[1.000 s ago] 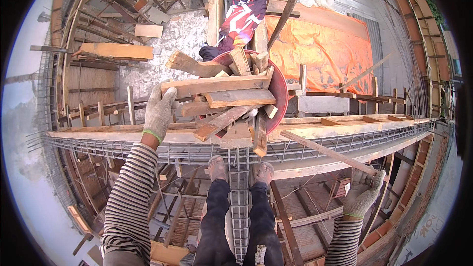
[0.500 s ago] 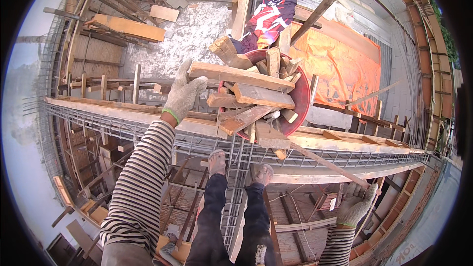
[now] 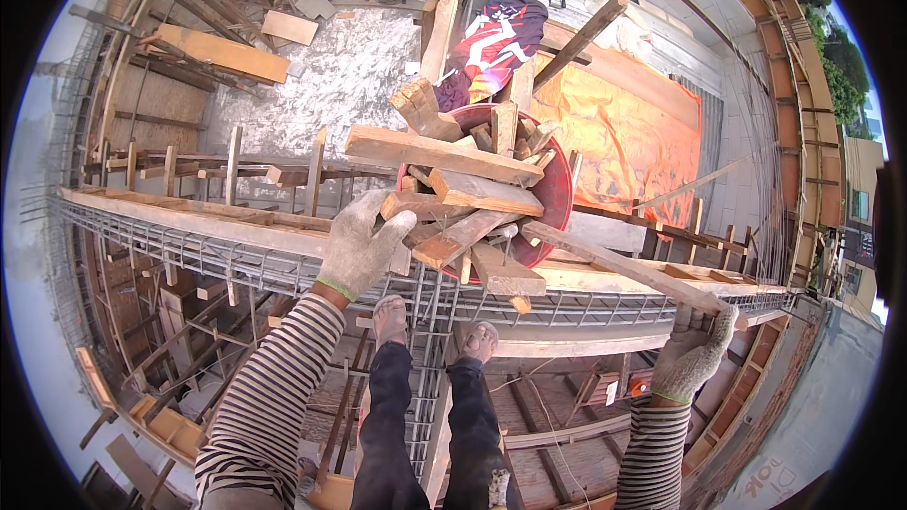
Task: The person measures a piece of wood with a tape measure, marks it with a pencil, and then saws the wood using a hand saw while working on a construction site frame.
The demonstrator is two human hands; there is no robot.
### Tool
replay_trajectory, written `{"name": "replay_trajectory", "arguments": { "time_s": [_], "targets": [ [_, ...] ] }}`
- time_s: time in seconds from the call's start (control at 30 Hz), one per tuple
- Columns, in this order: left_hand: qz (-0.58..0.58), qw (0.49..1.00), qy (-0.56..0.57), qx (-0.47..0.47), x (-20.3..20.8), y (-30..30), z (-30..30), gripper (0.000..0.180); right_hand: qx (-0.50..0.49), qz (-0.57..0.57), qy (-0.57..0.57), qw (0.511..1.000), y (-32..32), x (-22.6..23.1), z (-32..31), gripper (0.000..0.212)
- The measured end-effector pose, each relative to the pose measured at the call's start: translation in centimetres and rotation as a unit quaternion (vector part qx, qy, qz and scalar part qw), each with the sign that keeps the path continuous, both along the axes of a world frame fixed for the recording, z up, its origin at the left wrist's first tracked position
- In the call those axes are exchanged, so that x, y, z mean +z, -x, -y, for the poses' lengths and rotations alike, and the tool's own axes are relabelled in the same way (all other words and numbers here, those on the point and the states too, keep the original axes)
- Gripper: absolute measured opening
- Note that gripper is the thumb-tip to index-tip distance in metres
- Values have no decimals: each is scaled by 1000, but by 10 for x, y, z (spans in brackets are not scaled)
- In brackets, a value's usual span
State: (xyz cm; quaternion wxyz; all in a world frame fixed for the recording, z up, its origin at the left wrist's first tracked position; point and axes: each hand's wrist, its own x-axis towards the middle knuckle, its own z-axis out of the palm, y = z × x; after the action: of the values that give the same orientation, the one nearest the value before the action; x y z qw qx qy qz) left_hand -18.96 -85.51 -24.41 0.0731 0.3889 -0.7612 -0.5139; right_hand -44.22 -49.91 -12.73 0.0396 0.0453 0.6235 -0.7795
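A red tub [image 3: 557, 198] heaped with short wood offcuts [image 3: 487, 191] stands ahead of my feet. My left hand [image 3: 364, 241], in a grey knitted glove, is at the tub's left side, beside the ends of several blocks. Its thumb and fingers are apart, and nothing shows between them; whether the fingertips touch a block I cannot tell. Low on the right, my gloved right hand [image 3: 694, 349] is closed around the near end of a long wooden strip [image 3: 628, 269]. The strip's far end lies at the tub's right edge, next to the offcuts.
My feet [image 3: 480, 342] stand by a rebar cage [image 3: 430, 368]. Formwork boards [image 3: 208, 227] and another cage cross left to right, with open drops below. A dark patterned cloth [image 3: 496, 38] lies behind the tub, and an orange tarp [image 3: 614, 123] spreads at the far right.
My left hand has come down and nearer, away from the top long block. My right hand has raised the strip's near end and moved up slightly. The view has shifted a little.
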Motion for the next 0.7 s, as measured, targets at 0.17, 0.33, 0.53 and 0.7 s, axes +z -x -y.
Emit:
{"name": "replay_trajectory", "arguments": {
  "time_s": [0.17, 0.33, 0.53, 0.7],
  "targets": [
    [-61, 992, 45, 103, 17, -10, 2, 34, 5, -25, 5, 1000, 5, -14, 23, 29],
    [-75, 917, 392, 26, -2, -61, -2, 19, -43, -17, 7, 999, 1, -17, 41, 30],
    [-160, 925, 267, 218, 8, -85, -14, 36, -43, -14, 0, 999, -2, -25, 26, 27],
    [-344, 807, 51, 477, 34, -91, -12, 58, -29, -13, 5, 999, -4, -31, 26, 28]
  ]
}}
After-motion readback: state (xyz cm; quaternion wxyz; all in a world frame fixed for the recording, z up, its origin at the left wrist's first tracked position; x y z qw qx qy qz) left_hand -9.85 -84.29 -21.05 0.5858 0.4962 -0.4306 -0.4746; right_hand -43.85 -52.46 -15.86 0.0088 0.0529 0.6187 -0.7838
